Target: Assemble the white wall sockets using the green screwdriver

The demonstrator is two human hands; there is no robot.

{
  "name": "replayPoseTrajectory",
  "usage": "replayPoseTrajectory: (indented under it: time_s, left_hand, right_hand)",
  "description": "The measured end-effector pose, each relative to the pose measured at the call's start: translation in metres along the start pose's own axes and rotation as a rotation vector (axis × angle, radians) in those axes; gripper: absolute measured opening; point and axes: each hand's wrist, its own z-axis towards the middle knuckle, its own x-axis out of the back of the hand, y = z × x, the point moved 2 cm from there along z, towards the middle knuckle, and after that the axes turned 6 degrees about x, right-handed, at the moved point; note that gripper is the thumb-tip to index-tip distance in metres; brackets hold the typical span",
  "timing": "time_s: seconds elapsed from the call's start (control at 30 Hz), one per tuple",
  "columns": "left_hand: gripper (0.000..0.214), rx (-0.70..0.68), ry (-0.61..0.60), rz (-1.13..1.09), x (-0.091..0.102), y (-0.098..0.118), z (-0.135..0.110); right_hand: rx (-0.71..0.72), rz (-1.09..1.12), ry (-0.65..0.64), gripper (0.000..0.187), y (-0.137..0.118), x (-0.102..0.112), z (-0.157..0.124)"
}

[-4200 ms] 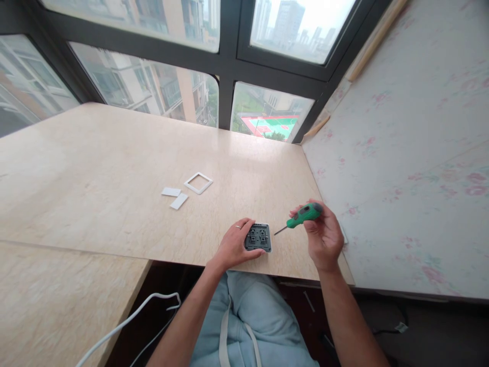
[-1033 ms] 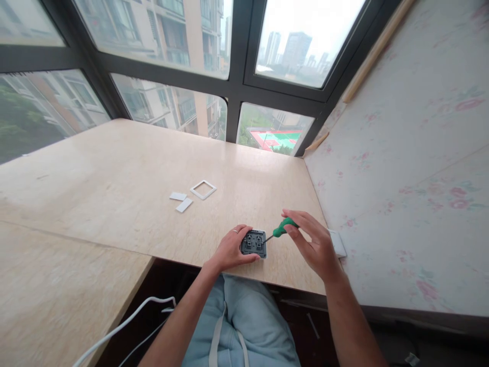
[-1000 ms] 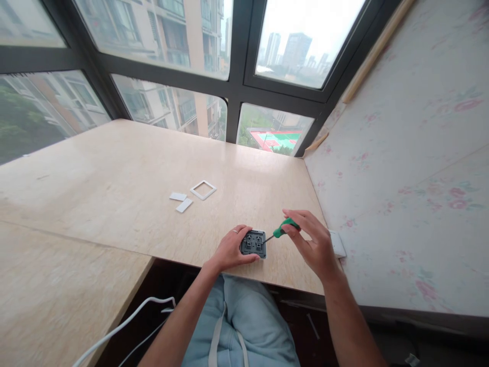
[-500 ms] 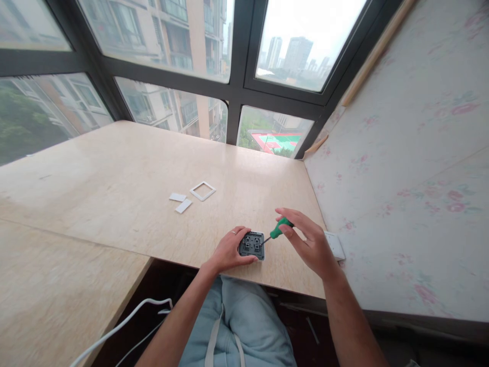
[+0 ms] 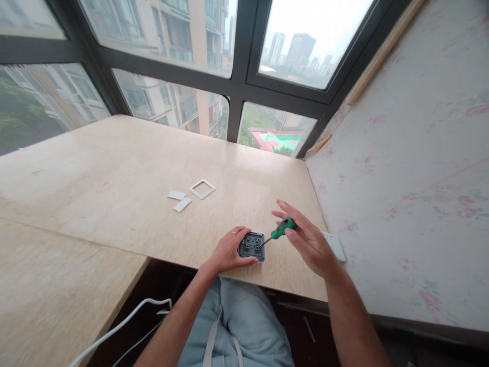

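A dark grey wall switch body with a pale rim lies near the front edge of the table. My left hand grips it from the left, thumb along the near side and fingers at the far side. From the right, a green-handled screwdriver slants down, its tip at the switch's right side. My right hand holds the handle at the thumb and palm, with the index and other fingers stretched out past it. Whatever sits under the tip is too small to make out.
A white square frame and two white switch covers lie farther back on the marble-patterned table. At right, a white socket is on the flowered wall. A white cable hangs at lower left. Windows rise behind.
The fingers of my right hand have opened out around the screwdriver handle, and the handle has shifted slightly right. My left hand and the switch body stay put. The view has tilted a little.
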Motion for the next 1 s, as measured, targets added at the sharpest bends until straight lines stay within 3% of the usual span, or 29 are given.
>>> replayPoseTrajectory:
  time_s: [0.13,0.23,0.53,0.67,0.77,1.0]
  left_hand:
    - [0.078,0.004,-0.004,0.002,0.0006,0.0006,-0.0004]
    - [0.078,0.007,-0.005,0.0,0.0007,0.0006,-0.0004]
    - [0.08,0.005,-0.001,-0.006,-0.0007,-0.0015,-0.0008]
    - [0.08,0.011,-0.007,-0.005,0.0002,-0.001,-0.0009]
    - [0.08,0.013,-0.005,-0.006,0.0003,-0.001,-0.001]
    - [0.08,0.009,-0.002,-0.013,-0.0001,-0.0005,-0.0013]
  right_hand:
    - [0.054,-0.255,0.08,0.031,0.0017,-0.0021,0.0088]
    - [0.08,-0.362,0.126,0.034,0.0034,-0.0054,0.0117]
    - [-0.005,-0.045,-0.026,0.046,-0.0017,-0.0034,0.0033]
    - [0.015,-0.317,0.063,0.036,-0.0003,-0.0023,0.007]
    - [0.04,-0.42,0.118,0.042,0.0018,-0.0039,0.0091]
    - [-0.004,-0.027,-0.026,0.047,-0.0016,-0.0042,0.0031]
